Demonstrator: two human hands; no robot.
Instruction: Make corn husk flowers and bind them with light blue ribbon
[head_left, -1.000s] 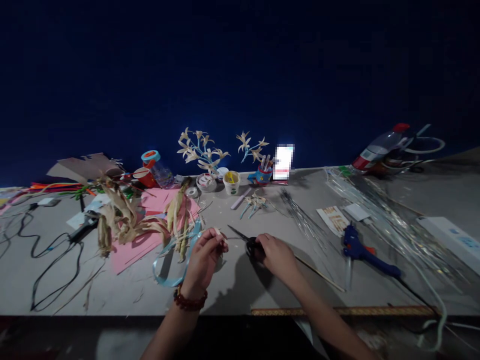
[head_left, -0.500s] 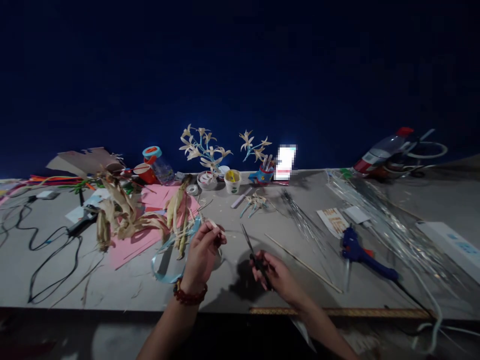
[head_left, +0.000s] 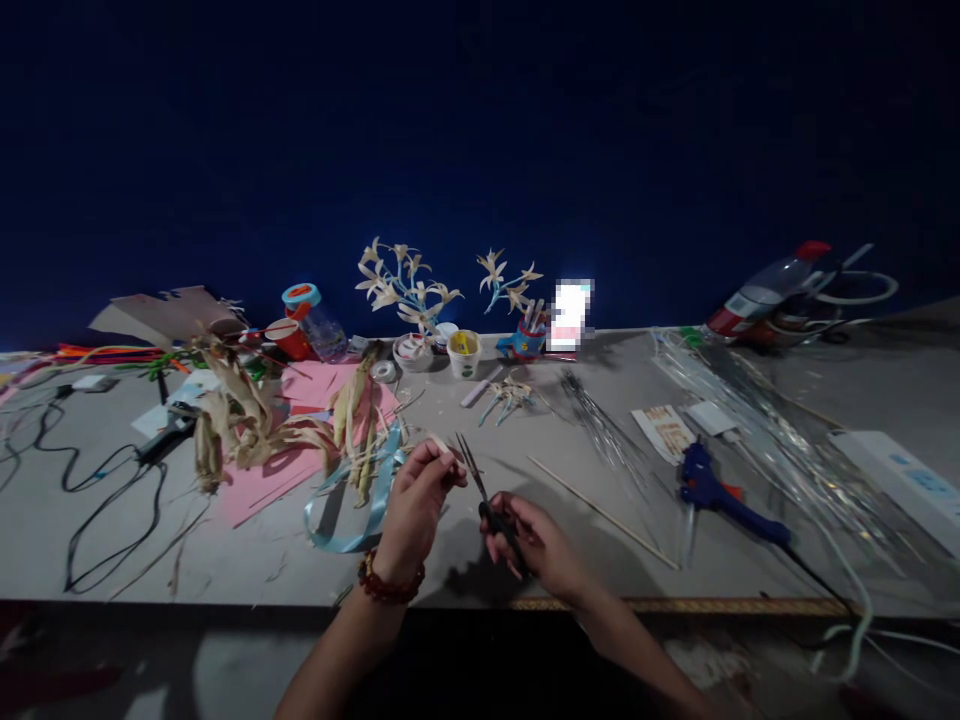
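My left hand [head_left: 421, 490], with a beaded bracelet at the wrist, pinches a small pale strip of corn husk [head_left: 444, 446] between thumb and fingers. My right hand [head_left: 529, 545] is closed round the dark handles of a pair of scissors [head_left: 474, 470]. The scissor blades point up and left, slightly apart, with their tips close beside the husk strip. Left of my left hand lies a loop of light blue ribbon [head_left: 381, 500]. Dried corn husks [head_left: 251, 430] rest on pink paper [head_left: 262, 490]. A thin wooden stick [head_left: 600, 510] lies to the right of my right hand.
Husk flowers on blue stems [head_left: 409, 285] stand at the back near a yellow-filled cup [head_left: 465, 355]. A blue glue gun [head_left: 724, 500], wire bundles [head_left: 607, 425] and clear strips [head_left: 795, 450] cover the right side. Black cables [head_left: 71, 480] run along the left. A bottle [head_left: 765, 290] leans back right.
The scissors have come up and left, so their tips are now close to the husk strip. My left hand has shifted slightly right. The view has tilted a little.
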